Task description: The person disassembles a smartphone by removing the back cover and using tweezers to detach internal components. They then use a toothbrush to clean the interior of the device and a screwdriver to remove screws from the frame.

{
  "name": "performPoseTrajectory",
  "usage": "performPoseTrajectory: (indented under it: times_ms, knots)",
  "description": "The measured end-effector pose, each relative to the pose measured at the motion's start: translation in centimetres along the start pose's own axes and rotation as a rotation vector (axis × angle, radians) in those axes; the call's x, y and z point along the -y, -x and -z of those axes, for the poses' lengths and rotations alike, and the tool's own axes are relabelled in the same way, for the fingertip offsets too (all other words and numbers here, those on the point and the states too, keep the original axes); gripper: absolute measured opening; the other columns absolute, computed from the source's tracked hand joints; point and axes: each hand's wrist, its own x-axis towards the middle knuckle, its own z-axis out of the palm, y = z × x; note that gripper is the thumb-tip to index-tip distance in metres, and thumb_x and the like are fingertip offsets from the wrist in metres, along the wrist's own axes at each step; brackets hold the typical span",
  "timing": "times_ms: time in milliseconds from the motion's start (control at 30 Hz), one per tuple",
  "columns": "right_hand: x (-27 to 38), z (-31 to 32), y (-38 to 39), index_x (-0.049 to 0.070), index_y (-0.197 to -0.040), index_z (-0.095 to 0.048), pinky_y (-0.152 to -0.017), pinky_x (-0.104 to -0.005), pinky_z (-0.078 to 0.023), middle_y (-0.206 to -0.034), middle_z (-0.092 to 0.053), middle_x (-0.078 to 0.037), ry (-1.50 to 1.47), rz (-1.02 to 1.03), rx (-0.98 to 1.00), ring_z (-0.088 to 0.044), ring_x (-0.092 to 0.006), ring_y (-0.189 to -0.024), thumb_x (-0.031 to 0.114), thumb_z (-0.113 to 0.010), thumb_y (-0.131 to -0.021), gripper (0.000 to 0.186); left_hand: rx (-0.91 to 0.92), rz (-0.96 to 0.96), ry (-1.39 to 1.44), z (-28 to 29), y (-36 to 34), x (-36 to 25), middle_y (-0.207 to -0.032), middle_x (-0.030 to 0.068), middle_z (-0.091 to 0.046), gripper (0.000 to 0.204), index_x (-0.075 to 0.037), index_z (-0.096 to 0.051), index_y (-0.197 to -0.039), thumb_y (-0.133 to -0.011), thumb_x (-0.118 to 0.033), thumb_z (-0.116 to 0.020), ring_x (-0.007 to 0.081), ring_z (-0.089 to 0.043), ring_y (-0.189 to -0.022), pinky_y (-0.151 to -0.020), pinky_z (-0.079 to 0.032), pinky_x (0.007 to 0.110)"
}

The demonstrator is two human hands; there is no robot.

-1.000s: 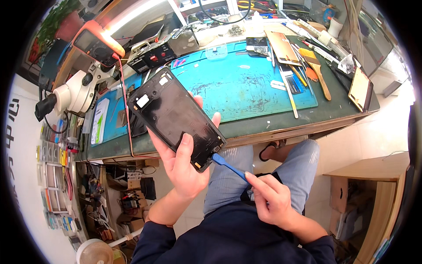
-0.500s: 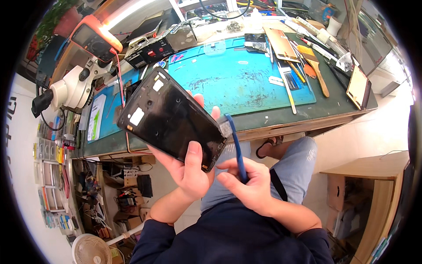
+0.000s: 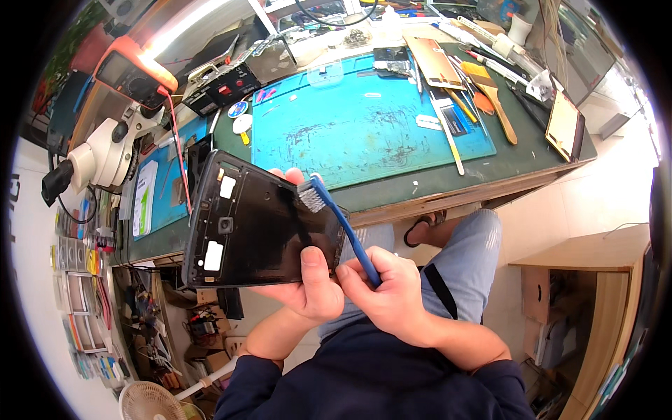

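Above my lap, my left hand [image 3: 316,290] grips a black phone frame [image 3: 259,227], thumb across its inner face and fingertips showing past the far edge. White openings show toward its left end, with a small camera ring between them. A blue toothbrush [image 3: 350,234] is held by its handle in my right hand [image 3: 392,294], at the near right of the frame. Its grey-white bristles [image 3: 311,197] are over the frame's far right corner; whether they touch it I cannot tell.
On the bench lies a blue work mat [image 3: 343,133]. Around it are a wooden-handled brush [image 3: 495,105], a gold phone panel [image 3: 435,63], an orange multimeter [image 3: 133,73] and a microscope [image 3: 105,150]. A fan [image 3: 150,402] stands at lower left, a wooden cabinet [image 3: 581,245] at right.
The phone frame has turned and its left end has dropped nearer to me. The toothbrush head has shifted left over the frame, its bristles now showing. The view has shifted slightly.
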Motion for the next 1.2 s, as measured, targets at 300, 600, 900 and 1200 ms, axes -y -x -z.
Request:
performPoseTrajectory:
  times_ms: [300,600,900,1200]
  knots:
    - [-1.0,-0.4,0.3,0.001,-0.101,-0.069,-0.06,-0.0294,-0.049,-0.073,-0.064,-0.005,-0.118,-0.043,-0.017,-0.055,-0.008,-0.066,0.013,-0.072,-0.099,0.013,-0.218,-0.02,0.187,-2.0,0.4,1.0,-0.174,0.0276,-0.019,0.094,-0.031,-0.003,-0.173,-0.098,0.003,-0.048,0.0469,-0.033,-0.158,-0.125,-0.032,0.07]
    - [-1.2,0.4,0.4,0.003,-0.098,-0.064,-0.061,-0.0227,-0.039,-0.08,-0.056,0.004,-0.297,-0.05,-0.054,-0.046,-0.0027,-0.071,0.007,-0.065,-0.105,0.008,-0.299,0.121,0.443,-2.9,0.3,-0.2,-0.176,0.0229,-0.019,0.096,-0.041,-0.003,-0.172,-0.101,0.006,-0.045,0.0466,-0.034,-0.158,-0.121,-0.033,0.078]
    - [-6.4,4.0,1.1,0.002,-0.102,-0.069,-0.058,-0.0214,-0.038,-0.083,-0.064,0.005,-0.356,-0.019,-0.305,-0.044,0.0003,-0.066,0.006,-0.069,-0.105,0.005,-0.233,0.375,0.611,-1.9,-1.0,-1.3,-0.173,0.0174,-0.03,0.08,-0.032,-0.016,-0.172,-0.106,0.001,-0.046,0.039,-0.035,-0.16,-0.119,-0.039,0.076]
    - [-2.8,4.2,-0.5,-0.002,-0.126,-0.074,-0.072,-0.0236,-0.052,-0.102,-0.08,-0.006,-0.198,0.155,-0.13,-0.066,-0.0051,-0.08,0.006,-0.068,-0.104,0.024,-0.15,0.433,0.65,-2.0,-0.7,-1.7,-0.176,0.0197,-0.027,0.073,-0.027,-0.017,-0.173,-0.11,-0.01,-0.049,0.0381,-0.029,-0.163,-0.12,-0.035,0.078]
